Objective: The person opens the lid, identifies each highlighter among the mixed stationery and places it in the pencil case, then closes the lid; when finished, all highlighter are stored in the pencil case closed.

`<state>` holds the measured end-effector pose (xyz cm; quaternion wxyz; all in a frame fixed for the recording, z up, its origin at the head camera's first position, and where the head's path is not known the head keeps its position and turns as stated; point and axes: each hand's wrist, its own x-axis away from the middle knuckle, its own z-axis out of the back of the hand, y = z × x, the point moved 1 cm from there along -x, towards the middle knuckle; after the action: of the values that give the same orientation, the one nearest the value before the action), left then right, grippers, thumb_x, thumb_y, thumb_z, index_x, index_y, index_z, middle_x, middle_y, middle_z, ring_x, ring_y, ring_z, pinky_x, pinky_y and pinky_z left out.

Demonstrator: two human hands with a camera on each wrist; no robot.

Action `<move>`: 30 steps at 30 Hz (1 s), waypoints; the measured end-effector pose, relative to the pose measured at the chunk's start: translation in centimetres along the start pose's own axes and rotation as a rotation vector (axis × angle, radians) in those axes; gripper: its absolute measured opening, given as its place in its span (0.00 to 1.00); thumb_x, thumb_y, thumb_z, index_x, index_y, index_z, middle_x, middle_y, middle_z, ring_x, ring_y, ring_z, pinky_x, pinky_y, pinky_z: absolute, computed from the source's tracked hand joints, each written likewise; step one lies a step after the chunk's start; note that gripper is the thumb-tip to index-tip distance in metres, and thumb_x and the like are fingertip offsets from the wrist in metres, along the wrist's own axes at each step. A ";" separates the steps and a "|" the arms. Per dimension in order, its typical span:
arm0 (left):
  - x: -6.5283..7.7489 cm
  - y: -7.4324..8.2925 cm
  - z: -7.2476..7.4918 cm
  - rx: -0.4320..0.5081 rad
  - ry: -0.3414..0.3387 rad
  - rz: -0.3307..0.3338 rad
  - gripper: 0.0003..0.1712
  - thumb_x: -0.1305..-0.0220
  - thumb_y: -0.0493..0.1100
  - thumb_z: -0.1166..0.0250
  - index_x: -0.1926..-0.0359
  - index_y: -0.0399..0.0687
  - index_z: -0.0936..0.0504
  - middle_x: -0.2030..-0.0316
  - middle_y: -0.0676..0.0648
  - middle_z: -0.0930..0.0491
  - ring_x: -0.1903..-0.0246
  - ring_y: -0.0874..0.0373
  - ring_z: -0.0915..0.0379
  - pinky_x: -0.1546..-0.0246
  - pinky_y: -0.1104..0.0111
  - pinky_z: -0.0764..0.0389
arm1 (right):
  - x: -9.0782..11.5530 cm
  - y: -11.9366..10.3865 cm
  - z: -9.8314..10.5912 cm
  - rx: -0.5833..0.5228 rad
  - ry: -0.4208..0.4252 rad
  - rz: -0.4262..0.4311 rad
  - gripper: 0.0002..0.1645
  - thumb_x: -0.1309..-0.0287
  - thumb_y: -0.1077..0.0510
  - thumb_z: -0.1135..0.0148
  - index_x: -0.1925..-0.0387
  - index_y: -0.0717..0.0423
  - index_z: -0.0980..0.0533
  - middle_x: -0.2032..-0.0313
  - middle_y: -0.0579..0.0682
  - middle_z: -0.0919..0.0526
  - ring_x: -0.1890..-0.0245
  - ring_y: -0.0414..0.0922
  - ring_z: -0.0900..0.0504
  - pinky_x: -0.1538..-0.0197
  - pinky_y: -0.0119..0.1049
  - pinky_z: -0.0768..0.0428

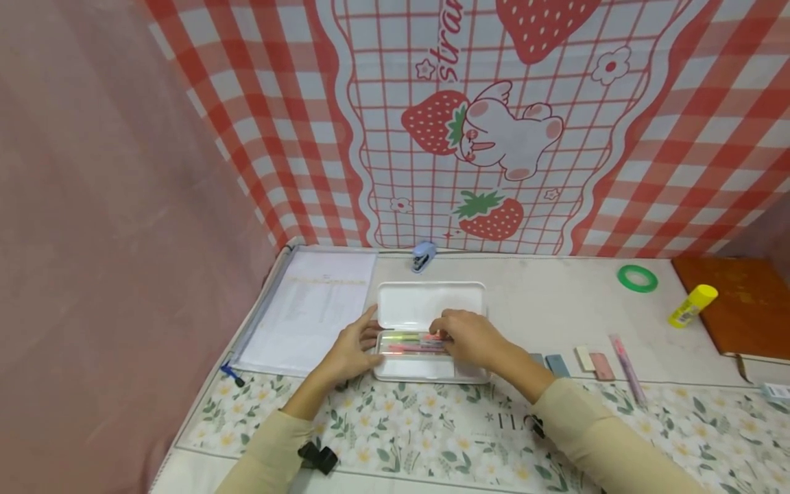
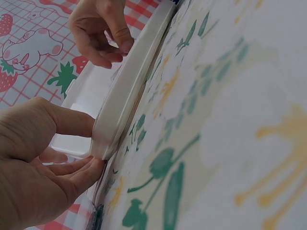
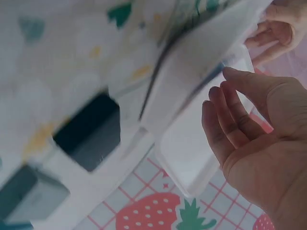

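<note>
A white pencil case lies with its lid folded back on the flowered mat. Several slim pens, yellow-green and pink among them, lie lengthwise in its base. My left hand grips the case's left end; in the left wrist view the thumb is at the upper edge and the fingertips below. Over the right part of the pens is my right hand, fingertips reaching down inside. The right wrist view shows those fingers loosely bent, the thumb apart from them, with no pen visible between.
Right of the case lie blue-grey blocks, a white eraser, a pink eraser and a pink pen. Farther off are green tape, a yellow glue stick and a brown notebook. Papers and a stapler sit behind.
</note>
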<state>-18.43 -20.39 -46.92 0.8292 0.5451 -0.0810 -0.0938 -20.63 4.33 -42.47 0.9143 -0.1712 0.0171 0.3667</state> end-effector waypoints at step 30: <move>0.5 0.2 0.3 0.013 -0.046 -0.006 0.57 0.51 0.23 0.35 0.26 0.45 0.57 0.40 0.37 0.34 0.41 0.45 0.33 0.38 0.64 0.27 | 17.5 15.7 9.3 0.094 0.126 -0.625 0.32 0.53 0.49 0.30 0.57 0.72 0.25 0.71 0.66 0.19 0.75 0.56 0.21 0.78 0.49 0.19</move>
<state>-18.04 -20.68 -46.62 0.8231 0.5486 -0.0990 -0.1084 -19.34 29.53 -41.20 0.9868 -0.1479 0.0371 0.0555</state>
